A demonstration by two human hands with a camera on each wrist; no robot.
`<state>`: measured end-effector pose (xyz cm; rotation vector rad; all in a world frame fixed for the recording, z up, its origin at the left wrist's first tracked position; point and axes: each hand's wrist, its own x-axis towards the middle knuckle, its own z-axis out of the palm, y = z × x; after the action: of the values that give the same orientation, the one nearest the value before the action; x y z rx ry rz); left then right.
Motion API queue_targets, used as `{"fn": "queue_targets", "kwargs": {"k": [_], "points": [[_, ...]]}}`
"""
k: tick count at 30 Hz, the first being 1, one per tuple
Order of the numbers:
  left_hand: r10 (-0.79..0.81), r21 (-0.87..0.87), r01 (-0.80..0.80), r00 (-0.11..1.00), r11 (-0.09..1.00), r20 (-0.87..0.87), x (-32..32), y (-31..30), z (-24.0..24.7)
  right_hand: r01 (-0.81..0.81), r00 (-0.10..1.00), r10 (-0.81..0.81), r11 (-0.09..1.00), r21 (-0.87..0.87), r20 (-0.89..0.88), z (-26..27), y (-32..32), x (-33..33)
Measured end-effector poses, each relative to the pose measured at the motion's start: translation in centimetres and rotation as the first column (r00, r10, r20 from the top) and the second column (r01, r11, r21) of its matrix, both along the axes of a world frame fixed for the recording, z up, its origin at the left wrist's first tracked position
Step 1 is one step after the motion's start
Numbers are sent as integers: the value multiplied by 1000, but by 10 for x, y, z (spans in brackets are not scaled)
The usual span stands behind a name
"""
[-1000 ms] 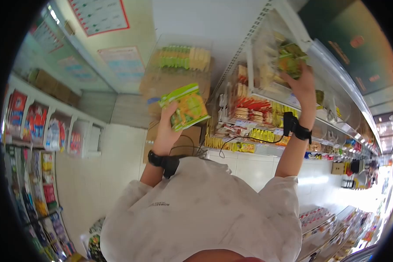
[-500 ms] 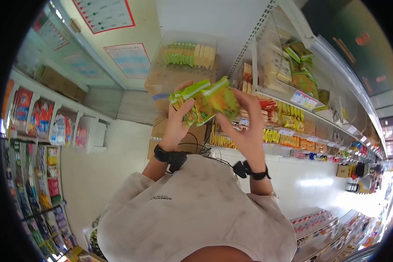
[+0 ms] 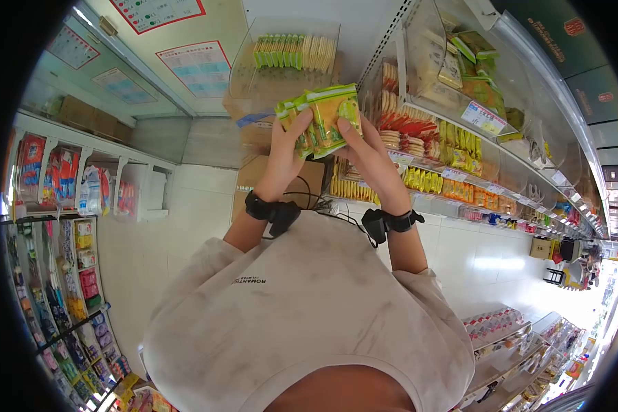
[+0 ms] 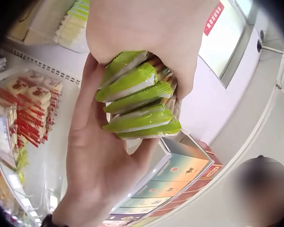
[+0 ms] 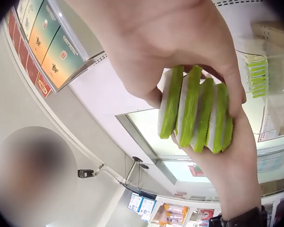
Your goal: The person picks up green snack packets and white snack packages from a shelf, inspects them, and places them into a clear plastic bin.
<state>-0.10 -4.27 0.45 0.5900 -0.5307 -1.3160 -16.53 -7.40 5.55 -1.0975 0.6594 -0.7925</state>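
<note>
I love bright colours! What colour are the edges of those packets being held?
Lime green edges on the packets, clearest in the right wrist view.

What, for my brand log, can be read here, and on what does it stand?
"ROMANTIC": on the pale sweatshirt; the smaller line beneath is unreadable.
Print on the green snack packets: blurred.
Text on the wall posters and shelf price tags: too small to read.

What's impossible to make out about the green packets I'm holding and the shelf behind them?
- Print on the green packets: too small in the head view; the wrist views show only sealed edges.
- Packet count: the left hand and right hand cover part of the stack.
- Shelf price tags: too small, head view.
</note>
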Motion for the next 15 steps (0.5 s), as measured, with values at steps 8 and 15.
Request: {"fn": "queue_targets", "kwargs": {"k": [8,15], "points": [[109,78,-143,935,987,338,16,-9,0,53,969,-130,941,-334,-210,-23,-9,15],[124,117,-153,967,981,224,21,-2,8,-145,834,-304,686,-713,-461,-43,-6,49]]}}
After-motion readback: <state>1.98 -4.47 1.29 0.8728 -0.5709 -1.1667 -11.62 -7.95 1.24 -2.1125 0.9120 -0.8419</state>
